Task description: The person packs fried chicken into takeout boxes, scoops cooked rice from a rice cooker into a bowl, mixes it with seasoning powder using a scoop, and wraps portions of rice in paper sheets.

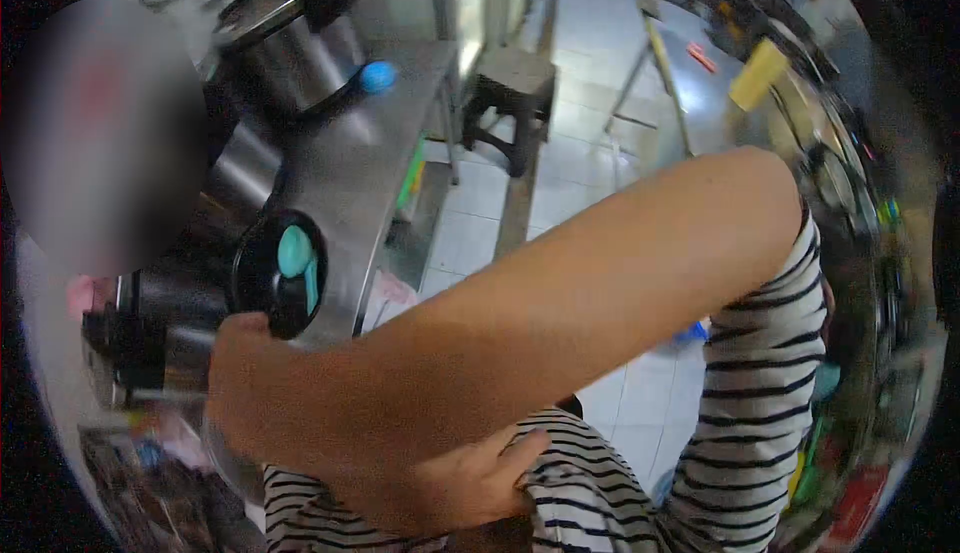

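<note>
My right arm reaches across the view from the right to the left. My right hand point(245, 383) is at the left, beside dark pots; its fingers are mostly hidden and blurred, so what it touches is unclear. Closest to it lies a black round pan or tray point(240, 268) with a turquoise ladle point(295, 253) in it. Below my right forearm, my left hand point(480, 483) is in front of my striped shirt point(590, 473). Its visible fingers are apart, and nothing shows in them.
A steel counter point(385, 143) carries a large steel pot point(300, 58) and a blue ball-like object point(378, 77). A dark stool point(512, 93) stands on the white tiled floor point(590, 63). At right, a steel table point(690, 83) bears a yellow block-like object point(758, 75). A blurred round patch covers the upper left.
</note>
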A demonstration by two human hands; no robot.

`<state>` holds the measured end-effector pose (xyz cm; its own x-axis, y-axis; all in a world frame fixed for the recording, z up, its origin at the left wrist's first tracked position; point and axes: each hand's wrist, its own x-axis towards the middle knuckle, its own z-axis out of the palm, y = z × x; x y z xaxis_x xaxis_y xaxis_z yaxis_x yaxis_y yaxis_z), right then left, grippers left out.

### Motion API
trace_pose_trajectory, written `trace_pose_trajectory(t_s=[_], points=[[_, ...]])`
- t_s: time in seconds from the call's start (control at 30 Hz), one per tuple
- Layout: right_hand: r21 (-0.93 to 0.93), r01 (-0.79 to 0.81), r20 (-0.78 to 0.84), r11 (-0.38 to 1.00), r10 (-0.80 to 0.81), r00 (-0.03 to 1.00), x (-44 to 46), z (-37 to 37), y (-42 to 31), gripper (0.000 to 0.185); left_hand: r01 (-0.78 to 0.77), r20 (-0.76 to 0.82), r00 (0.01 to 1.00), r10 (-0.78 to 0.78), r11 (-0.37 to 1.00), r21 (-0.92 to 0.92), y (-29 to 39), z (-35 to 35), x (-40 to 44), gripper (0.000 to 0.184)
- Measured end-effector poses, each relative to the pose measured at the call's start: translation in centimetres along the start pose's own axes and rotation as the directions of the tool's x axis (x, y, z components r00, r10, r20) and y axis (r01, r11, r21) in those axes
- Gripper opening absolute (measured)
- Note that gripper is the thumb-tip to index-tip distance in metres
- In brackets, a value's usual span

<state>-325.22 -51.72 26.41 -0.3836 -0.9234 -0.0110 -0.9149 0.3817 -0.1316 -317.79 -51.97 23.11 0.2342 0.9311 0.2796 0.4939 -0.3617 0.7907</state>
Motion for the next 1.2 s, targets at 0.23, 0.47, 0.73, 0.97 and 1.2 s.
trace_pose_trajectory(t_s=[0.23, 0.47, 0.73, 0.97, 1.2], points=[[-0.191, -0.26, 0.061, 0.947, 0.275, 0.959, -1.5, -0.3, 1.0, 0.025, -0.236, 0.344, 0.909, 0.234, 0.971, -0.037, -1.3, 0.2, -0.4, 0.037], [-0.184, -0.369, 0.03, 0.911, 0.381, 0.924, -2.8, -0.1, -0.8, 0.022, -0.506, 0.159, 0.839, 0.52, 0.854, -0.125, -2.1, 2.8, 0.2, 0.036], [-0.19, -0.464, 0.025, 0.865, 0.477, 0.879, -5.8, 1.5, -5.1, 0.02, -0.29, 0.238, 0.941, 0.242, 0.938, 0.191, 2.0, 6.1, 1.8, 0.034], [-0.091, -0.036, 0.171, 0.995, 0.051, 0.984, -10.7, -3.3, -7.8, 0.015, -0.471, -0.286, 0.882, 0.375, 0.671, -0.572, 1.8, 5.8, 3.7, 0.041], [0.006, 0.199, 0.13, 0.98, -0.199, 0.971, -9.3, 3.3, -4.6, 0.023, 0.28, -0.034, 0.934, -0.356, 0.788, -0.548, -1.8, 16.9, -0.8, 0.057]])
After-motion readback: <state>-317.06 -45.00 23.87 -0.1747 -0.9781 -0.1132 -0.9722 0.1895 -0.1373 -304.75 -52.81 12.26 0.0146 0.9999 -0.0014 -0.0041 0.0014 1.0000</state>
